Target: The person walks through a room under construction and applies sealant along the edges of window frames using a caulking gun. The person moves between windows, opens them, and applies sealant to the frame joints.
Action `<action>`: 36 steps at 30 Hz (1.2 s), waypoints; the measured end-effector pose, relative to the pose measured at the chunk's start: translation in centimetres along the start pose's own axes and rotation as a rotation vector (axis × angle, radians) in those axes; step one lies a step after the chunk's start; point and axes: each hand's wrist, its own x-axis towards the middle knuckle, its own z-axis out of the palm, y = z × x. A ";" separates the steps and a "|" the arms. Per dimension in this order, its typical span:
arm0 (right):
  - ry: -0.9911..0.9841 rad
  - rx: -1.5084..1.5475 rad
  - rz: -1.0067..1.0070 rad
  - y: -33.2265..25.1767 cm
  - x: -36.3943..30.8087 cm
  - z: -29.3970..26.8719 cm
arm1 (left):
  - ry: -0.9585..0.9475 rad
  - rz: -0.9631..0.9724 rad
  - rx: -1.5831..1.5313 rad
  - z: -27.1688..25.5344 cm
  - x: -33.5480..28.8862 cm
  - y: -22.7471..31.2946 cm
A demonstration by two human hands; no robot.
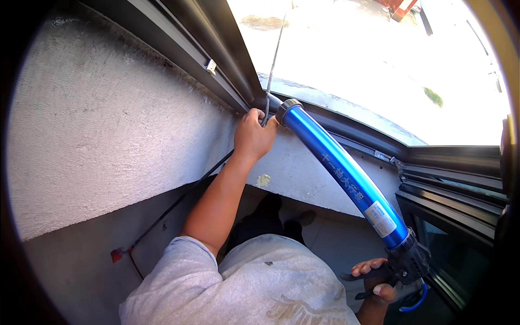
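A long blue caulking gun point(346, 176) slants from the lower right up to the window's corner. My right hand point(377, 280) is closed around its black handle and trigger. The gun's front cap point(288, 110) sits near the corner of the dark window frame point(238, 51), with a short pale nozzle running into that corner. My left hand point(253, 138) is beside the cap, thumb close to it. Its fingers are pinched around a thin black cable point(267, 111), which rises outward over the frame. The nozzle's tip is hidden from me.
A rough white wall point(108, 124) stands at left, with a white sill point(303, 179) below the frame. The black cable runs down past my left arm to a red patch point(116, 254) on the lower wall. Window rails point(460, 200) and dark glass are at right.
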 end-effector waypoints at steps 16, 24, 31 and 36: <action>0.037 0.096 -0.027 -0.7 1.7 0.3 | -0.132 0.147 0.211 2.5 -2.7 0.8; 0.037 0.127 -0.278 0.4 10.0 1.8 | -0.116 0.252 0.185 3.5 -2.6 -1.7; -0.010 0.197 -0.207 1.4 14.3 1.1 | -0.163 0.296 0.102 3.1 -2.0 -2.1; -0.001 0.180 -0.132 2.2 14.4 0.5 | -0.194 0.289 0.067 2.8 -1.9 -2.2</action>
